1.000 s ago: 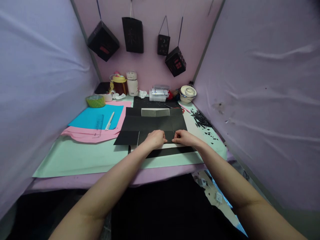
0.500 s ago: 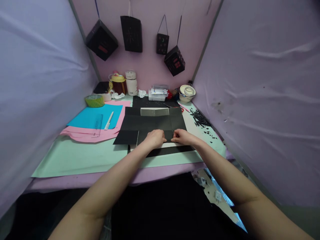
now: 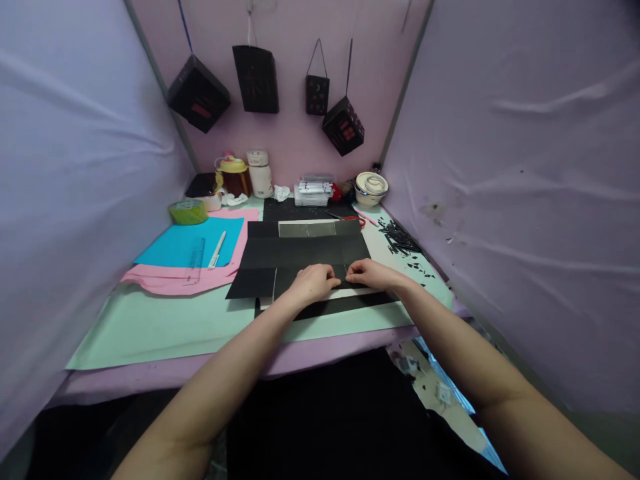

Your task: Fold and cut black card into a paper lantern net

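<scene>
Both hands pinch the near edge of a flat, creased black card sheet.

The left hand [image 3: 313, 283] and right hand [image 3: 367, 273], fingers curled shut, have barely shifted over the last second and stay pressed side by side on the black card sheet [image 3: 305, 252]; I judge the fold is still being worked. The sheet lies flat at the middle of the pale green table mat [image 3: 150, 327], scored into panels, with a grey strip [image 3: 306, 229] along its far edge, right of the blue paper [image 3: 185, 243].

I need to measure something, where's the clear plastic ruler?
The clear plastic ruler lies on the blue paper sheet, left of the black card, beside the white pen.
</scene>
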Demonstrator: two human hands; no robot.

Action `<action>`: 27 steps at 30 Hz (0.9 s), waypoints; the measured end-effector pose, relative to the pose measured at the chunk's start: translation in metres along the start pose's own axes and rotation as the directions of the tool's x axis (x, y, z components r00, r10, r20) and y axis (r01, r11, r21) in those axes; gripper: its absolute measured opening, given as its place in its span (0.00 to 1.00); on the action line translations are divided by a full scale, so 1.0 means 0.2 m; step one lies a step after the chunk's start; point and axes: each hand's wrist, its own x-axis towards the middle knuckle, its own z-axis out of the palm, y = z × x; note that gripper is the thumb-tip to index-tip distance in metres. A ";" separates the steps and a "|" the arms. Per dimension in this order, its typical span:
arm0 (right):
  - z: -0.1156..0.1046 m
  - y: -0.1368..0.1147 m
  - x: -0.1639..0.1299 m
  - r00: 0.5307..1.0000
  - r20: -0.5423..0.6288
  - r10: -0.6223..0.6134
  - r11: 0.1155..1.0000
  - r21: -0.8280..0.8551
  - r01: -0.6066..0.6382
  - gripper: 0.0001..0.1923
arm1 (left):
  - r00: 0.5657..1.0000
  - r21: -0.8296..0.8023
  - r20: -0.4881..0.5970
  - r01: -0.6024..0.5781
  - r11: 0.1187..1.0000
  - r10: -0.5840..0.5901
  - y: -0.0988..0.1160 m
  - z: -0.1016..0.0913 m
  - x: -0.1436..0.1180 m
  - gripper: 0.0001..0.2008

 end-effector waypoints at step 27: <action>0.02 0.03 -0.01 0.995 -0.034 -0.093 0.992 -0.090 0.090 0.10 | 0.999 0.062 0.019 0.045 0.997 -0.047 0.04 0.05 0.04 0.10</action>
